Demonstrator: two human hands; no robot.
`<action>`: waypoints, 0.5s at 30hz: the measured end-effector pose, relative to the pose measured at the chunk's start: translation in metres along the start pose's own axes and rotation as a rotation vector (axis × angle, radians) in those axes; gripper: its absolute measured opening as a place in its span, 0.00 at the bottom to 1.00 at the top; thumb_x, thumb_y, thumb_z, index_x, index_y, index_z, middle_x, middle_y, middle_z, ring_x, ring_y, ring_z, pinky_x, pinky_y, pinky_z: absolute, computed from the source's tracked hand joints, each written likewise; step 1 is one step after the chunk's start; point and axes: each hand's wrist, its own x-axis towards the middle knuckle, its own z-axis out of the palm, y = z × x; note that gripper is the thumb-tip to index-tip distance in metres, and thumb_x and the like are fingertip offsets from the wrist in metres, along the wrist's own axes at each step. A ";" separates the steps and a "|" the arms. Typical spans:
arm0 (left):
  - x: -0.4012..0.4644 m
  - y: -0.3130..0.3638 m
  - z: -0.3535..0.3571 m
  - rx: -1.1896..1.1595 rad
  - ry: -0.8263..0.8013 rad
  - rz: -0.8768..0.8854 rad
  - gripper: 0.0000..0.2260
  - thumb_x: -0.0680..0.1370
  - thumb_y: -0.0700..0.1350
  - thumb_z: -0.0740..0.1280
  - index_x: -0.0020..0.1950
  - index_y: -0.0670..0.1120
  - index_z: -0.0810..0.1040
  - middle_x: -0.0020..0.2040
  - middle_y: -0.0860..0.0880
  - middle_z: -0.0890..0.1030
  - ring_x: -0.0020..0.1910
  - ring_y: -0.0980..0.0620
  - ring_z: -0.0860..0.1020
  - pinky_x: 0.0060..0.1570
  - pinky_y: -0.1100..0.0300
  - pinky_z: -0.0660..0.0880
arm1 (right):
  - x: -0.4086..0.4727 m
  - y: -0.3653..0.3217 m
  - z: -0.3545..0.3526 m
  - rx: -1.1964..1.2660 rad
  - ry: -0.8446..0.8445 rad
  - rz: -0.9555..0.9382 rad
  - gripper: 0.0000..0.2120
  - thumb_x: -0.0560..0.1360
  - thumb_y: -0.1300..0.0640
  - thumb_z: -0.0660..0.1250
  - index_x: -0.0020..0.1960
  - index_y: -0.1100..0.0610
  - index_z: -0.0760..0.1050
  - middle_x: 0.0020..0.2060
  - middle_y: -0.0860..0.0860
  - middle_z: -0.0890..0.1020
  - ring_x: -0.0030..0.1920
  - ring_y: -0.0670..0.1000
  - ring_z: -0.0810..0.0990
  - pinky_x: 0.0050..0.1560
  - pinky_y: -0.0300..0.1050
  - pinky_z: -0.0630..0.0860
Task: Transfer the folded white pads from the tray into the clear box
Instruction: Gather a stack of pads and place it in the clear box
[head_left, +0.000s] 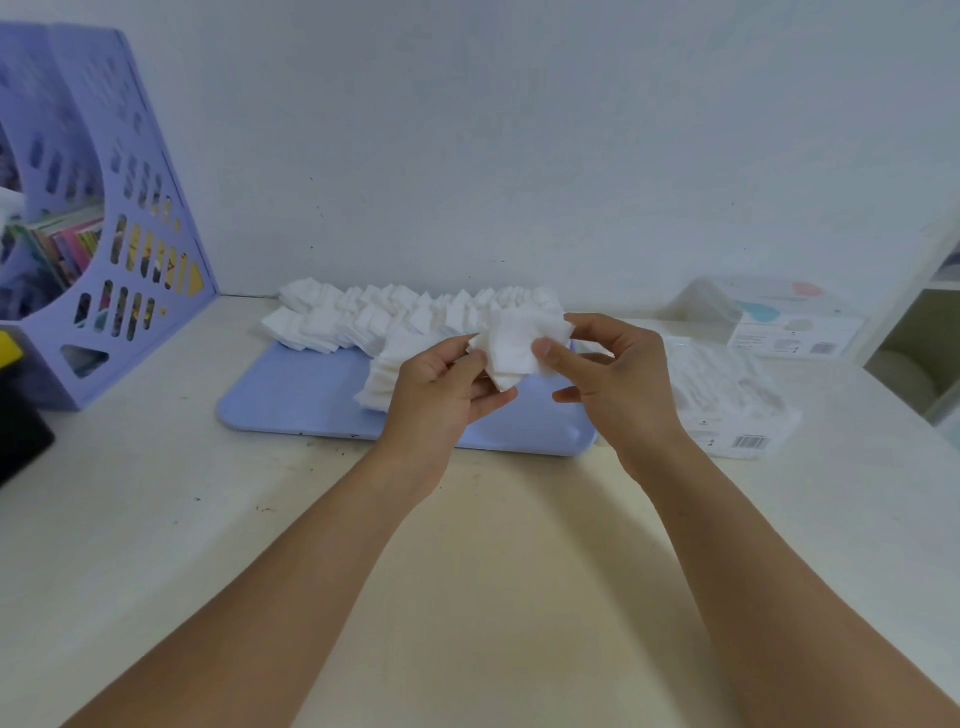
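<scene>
A: Head view, the only one; what is held?

B: A small bundle of folded white pads (511, 349), lifted above the tray (291, 400); the left hand (441, 389) pinches its lower left corner between thumb and fingers; the right hand (608, 374) presses its thumb on the right edge, fingers curled behind; neither hand is spread.

A: And the rest of the pads?

B: A long overlapping row (395, 322) lies beyond and to the left of the grip, along the tray's far side and partly spilling over its back edge; more lie directly beneath the grip.

A: The destination?

B: The clear box (727, 395) sits to the right of the grip, just past the right wrist, on the table (467, 545); it already seems to hold some white pads; its open lid (779, 322) appears to lie farther back, though I cannot be sure of that.

A: How will they handle?

B: Very light, soft and limp, I judge; layers may fan apart or slip loose; better to pinch across the whole thickness at opposite edges, squeezing gently so the folds stay shut; no real risk of breakage, only of scattering.
</scene>
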 end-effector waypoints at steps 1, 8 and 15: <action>0.000 -0.001 0.000 0.008 0.005 0.004 0.10 0.83 0.36 0.61 0.57 0.44 0.82 0.53 0.43 0.86 0.54 0.47 0.85 0.53 0.55 0.82 | 0.000 0.000 0.001 -0.020 0.004 -0.012 0.15 0.72 0.59 0.78 0.58 0.59 0.83 0.49 0.54 0.86 0.45 0.54 0.85 0.35 0.42 0.80; 0.002 -0.002 -0.001 0.107 0.054 0.034 0.11 0.83 0.36 0.61 0.61 0.42 0.81 0.55 0.41 0.84 0.51 0.48 0.84 0.48 0.57 0.82 | 0.002 -0.018 -0.018 0.019 -0.174 -0.068 0.09 0.79 0.59 0.70 0.52 0.65 0.82 0.41 0.61 0.82 0.41 0.53 0.75 0.42 0.44 0.72; 0.000 -0.004 0.001 0.165 0.011 0.036 0.12 0.82 0.35 0.60 0.58 0.41 0.82 0.53 0.43 0.86 0.48 0.49 0.85 0.47 0.56 0.83 | -0.001 -0.011 -0.009 -0.135 -0.233 -0.051 0.09 0.78 0.60 0.71 0.48 0.68 0.82 0.34 0.60 0.76 0.35 0.50 0.70 0.36 0.43 0.67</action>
